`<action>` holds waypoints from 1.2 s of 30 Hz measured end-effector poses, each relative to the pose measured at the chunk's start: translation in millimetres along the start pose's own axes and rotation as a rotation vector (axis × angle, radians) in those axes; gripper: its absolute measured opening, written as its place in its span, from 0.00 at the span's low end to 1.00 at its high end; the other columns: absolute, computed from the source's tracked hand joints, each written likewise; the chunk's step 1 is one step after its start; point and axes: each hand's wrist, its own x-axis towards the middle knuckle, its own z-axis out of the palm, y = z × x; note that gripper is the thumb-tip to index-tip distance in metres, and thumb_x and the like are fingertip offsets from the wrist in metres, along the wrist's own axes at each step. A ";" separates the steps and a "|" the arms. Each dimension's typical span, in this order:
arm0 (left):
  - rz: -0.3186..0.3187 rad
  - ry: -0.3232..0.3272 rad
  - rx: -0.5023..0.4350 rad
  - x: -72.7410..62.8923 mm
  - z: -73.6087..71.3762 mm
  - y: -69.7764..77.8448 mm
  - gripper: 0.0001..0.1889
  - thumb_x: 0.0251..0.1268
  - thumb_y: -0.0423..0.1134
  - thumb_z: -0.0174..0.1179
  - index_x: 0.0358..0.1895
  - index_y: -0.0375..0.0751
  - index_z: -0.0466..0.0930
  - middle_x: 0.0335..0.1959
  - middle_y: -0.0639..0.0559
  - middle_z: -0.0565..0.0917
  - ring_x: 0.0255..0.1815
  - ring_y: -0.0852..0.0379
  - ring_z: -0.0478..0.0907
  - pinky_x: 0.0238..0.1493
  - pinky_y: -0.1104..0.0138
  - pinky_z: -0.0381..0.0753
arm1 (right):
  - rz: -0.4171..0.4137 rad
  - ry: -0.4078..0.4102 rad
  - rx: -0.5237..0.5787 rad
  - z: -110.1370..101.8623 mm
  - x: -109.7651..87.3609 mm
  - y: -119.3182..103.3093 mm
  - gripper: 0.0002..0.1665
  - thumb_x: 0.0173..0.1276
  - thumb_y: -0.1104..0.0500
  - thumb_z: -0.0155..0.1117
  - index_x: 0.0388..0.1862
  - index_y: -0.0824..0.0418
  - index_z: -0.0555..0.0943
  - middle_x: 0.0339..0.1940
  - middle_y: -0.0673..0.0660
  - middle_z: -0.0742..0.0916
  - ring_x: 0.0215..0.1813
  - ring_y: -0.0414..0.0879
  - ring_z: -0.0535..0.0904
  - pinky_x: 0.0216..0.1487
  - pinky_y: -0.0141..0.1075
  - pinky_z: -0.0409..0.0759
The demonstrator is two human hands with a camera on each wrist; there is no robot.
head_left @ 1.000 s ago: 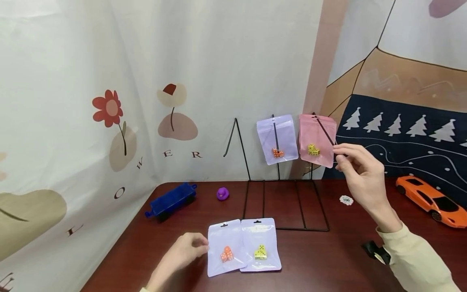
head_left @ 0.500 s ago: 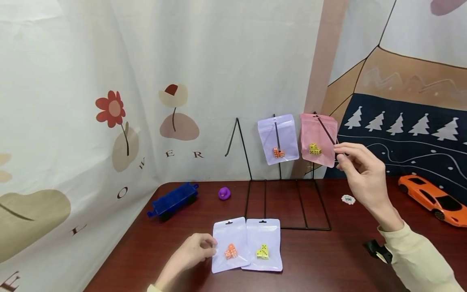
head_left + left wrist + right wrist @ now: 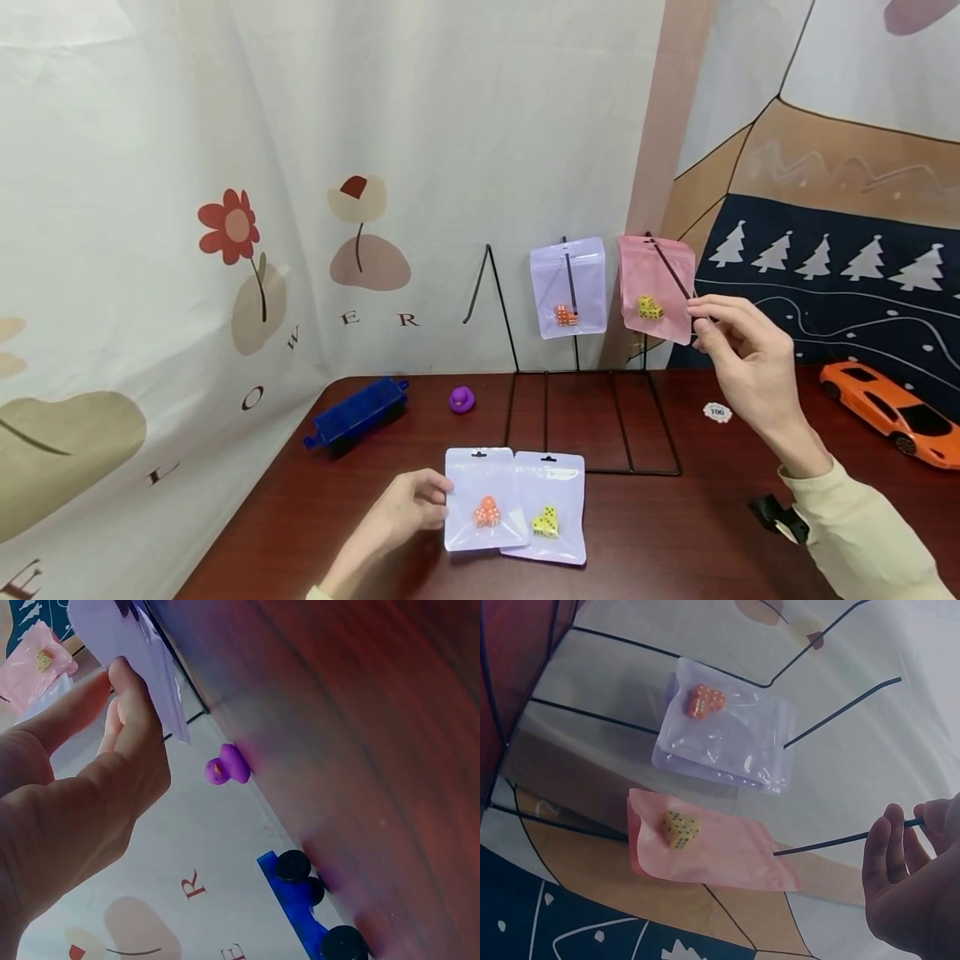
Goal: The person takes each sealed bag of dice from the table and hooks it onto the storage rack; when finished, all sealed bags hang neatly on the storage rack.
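Note:
My left hand (image 3: 411, 504) pinches the left edge of a lavender zip pouch (image 3: 465, 471) with orange dice (image 3: 487, 512) inside. Its right side overlaps a second lavender pouch (image 3: 566, 483) containing yellow dice (image 3: 546, 522); how that one is supported is hidden. My right hand (image 3: 750, 367) pinches the front end of a black hook rod (image 3: 825, 844) on a wire rack (image 3: 503, 308). A pink pouch (image 3: 633, 267) with yellow dice hangs on that rod. Lavender pouches (image 3: 588, 275) with orange dice hang on the middle rod, at least two deep in the right wrist view.
The rack's left rod carries no pouch. Behind the left hand are a blue toy wagon (image 3: 358, 412) and a purple rubber duck (image 3: 462, 400). A white 100 chip (image 3: 717, 412) and an orange toy car (image 3: 892, 408) lie to the right. A patterned curtain (image 3: 450, 125) backs the table.
The left hand has shifted slightly right, and both lower lavender pouches moved right and changed tilt. The hanging lavender pouch has swung slightly. My right hand keeps its pinch on the rod.

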 end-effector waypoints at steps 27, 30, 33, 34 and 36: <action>0.152 0.288 -0.014 1.7 6.1 11.7 0.12 0.48 0.19 0.64 0.39 0.30 0.84 0.33 0.42 0.85 0.34 0.53 0.83 0.34 0.72 0.82 | -0.007 0.028 -0.019 0.7 0.6 -1.3 0.12 0.58 0.83 0.56 0.41 0.80 0.80 0.43 0.71 0.81 0.48 0.42 0.78 0.50 0.25 0.76; 0.179 0.318 -0.045 1.9 6.0 13.9 0.12 0.48 0.18 0.65 0.38 0.31 0.84 0.32 0.43 0.85 0.34 0.53 0.83 0.35 0.73 0.81 | -0.012 0.033 -0.004 0.6 1.1 -0.9 0.12 0.58 0.84 0.56 0.41 0.80 0.80 0.43 0.72 0.81 0.51 0.45 0.78 0.53 0.27 0.76; 0.191 0.351 -0.074 1.2 4.9 17.9 0.12 0.48 0.19 0.66 0.37 0.33 0.85 0.32 0.44 0.86 0.34 0.55 0.83 0.36 0.73 0.81 | -0.012 0.029 0.011 0.3 1.3 -0.5 0.12 0.58 0.84 0.56 0.41 0.81 0.79 0.43 0.73 0.81 0.51 0.46 0.78 0.54 0.27 0.77; 0.198 0.363 -0.083 0.6 4.2 19.4 0.12 0.49 0.20 0.66 0.37 0.34 0.85 0.32 0.44 0.86 0.34 0.55 0.83 0.36 0.73 0.81 | -0.011 0.026 0.015 0.1 1.3 -0.4 0.12 0.58 0.84 0.56 0.41 0.81 0.79 0.43 0.73 0.81 0.51 0.46 0.79 0.54 0.27 0.77; 0.212 0.383 -0.113 -0.5 2.3 23.0 0.11 0.49 0.21 0.67 0.37 0.33 0.85 0.33 0.44 0.86 0.35 0.56 0.83 0.37 0.73 0.81 | -0.008 0.019 0.017 -0.3 1.3 -0.1 0.13 0.58 0.84 0.56 0.41 0.81 0.79 0.44 0.73 0.81 0.51 0.46 0.79 0.53 0.27 0.77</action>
